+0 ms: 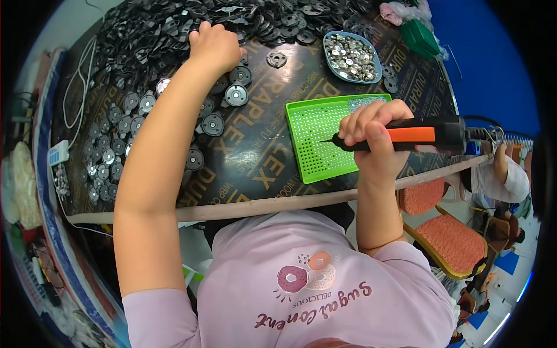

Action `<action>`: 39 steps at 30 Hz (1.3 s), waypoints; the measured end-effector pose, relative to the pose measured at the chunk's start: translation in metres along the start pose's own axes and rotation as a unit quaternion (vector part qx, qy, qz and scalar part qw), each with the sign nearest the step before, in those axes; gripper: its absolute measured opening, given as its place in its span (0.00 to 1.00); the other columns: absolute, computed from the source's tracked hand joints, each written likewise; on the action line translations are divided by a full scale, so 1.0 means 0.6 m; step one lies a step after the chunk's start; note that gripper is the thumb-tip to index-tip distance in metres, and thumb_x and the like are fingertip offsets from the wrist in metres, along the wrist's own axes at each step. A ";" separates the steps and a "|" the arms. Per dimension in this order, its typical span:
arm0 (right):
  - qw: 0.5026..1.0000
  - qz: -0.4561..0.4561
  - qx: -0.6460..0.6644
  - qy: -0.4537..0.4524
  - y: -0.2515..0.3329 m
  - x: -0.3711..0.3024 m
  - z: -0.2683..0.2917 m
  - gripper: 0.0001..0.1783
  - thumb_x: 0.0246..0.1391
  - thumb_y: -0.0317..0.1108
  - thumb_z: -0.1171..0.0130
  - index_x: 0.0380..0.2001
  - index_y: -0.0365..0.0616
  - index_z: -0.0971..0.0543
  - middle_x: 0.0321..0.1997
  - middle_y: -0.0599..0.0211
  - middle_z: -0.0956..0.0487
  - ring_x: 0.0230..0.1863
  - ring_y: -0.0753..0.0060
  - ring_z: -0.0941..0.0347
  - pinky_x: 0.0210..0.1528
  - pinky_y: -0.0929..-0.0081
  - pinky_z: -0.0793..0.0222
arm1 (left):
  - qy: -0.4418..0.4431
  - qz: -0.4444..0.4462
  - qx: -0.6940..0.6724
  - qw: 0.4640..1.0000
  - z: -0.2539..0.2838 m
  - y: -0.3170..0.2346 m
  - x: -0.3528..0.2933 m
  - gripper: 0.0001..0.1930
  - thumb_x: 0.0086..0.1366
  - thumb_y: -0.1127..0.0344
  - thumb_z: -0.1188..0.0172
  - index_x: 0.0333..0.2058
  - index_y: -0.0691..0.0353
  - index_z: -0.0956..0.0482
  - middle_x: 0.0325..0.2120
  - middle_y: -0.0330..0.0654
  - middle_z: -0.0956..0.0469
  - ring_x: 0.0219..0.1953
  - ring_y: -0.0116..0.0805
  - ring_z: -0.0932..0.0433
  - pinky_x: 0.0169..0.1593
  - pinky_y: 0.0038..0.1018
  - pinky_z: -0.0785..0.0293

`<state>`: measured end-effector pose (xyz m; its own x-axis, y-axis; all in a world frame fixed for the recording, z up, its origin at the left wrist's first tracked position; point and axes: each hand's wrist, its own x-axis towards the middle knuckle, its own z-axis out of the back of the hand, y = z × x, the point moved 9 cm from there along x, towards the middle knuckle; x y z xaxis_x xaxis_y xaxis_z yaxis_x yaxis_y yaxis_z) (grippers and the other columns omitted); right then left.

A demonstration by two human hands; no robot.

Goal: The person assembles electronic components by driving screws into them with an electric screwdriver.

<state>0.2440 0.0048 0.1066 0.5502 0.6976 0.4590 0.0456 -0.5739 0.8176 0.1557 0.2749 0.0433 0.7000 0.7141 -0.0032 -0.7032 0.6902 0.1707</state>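
Observation:
My right hand [380, 127] is closed around a black-and-orange electric screwdriver [447, 134]. Its thin bit points left, over a green perforated tray [307, 174] on the dark table. Small shiny pieces [364, 104], too small to name, lie at the tray's far right end. At the far left my left hand [216, 47] reaches to the edge of a heap of black plastic parts [142, 55]. Its fingers are curled downward and their tips are hidden, so what they grip does not show. Round black parts with metal discs [236, 94] lie beside that wrist and under the forearm.
A pale blue bowl [378, 74] of small metal pieces stands behind the tray. One loose round part [277, 59] lies left of it. At the far right corner is a dark green basket [419, 38]. A white cable [81, 95] runs along the left side. Orange chairs [449, 243] stand at right.

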 end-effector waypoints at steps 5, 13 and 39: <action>0.999 -0.004 0.038 -0.036 0.001 0.002 0.013 0.13 0.48 0.15 0.43 0.29 0.42 0.35 0.22 0.62 0.27 0.19 0.73 0.29 0.25 0.75 0.29 | 0.054 0.006 0.023 0.998 -0.020 -0.015 0.037 0.21 0.56 0.45 0.38 0.42 0.53 0.19 0.46 0.39 0.24 0.55 0.45 0.33 0.50 0.43 0.33; 0.997 0.010 0.075 -0.019 0.006 0.005 0.017 0.10 0.51 0.17 0.46 0.29 0.42 0.35 0.21 0.62 0.28 0.18 0.72 0.31 0.24 0.71 0.30 | -0.143 -0.054 -0.393 0.907 0.069 -0.036 -0.054 0.10 0.60 0.68 0.42 0.38 0.60 0.30 0.33 0.45 0.21 0.29 0.39 0.20 0.31 0.31 0.25; 0.995 -0.034 0.034 0.085 -0.072 -0.033 -0.129 0.17 0.42 0.15 0.38 0.27 0.42 0.35 0.21 0.66 0.27 0.21 0.80 0.31 0.27 0.81 0.30 | 0.235 0.147 -0.848 0.453 -0.123 -0.150 -0.351 0.17 0.63 0.78 0.48 0.51 0.69 0.34 0.32 0.42 0.24 0.32 0.32 0.19 0.29 0.20 0.21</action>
<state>0.1664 0.0490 0.0891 0.3960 0.7942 0.4608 0.1375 -0.5475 0.8254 0.0624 0.0708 -0.0443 0.7217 0.4762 -0.5024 -0.1207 -0.6281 -0.7687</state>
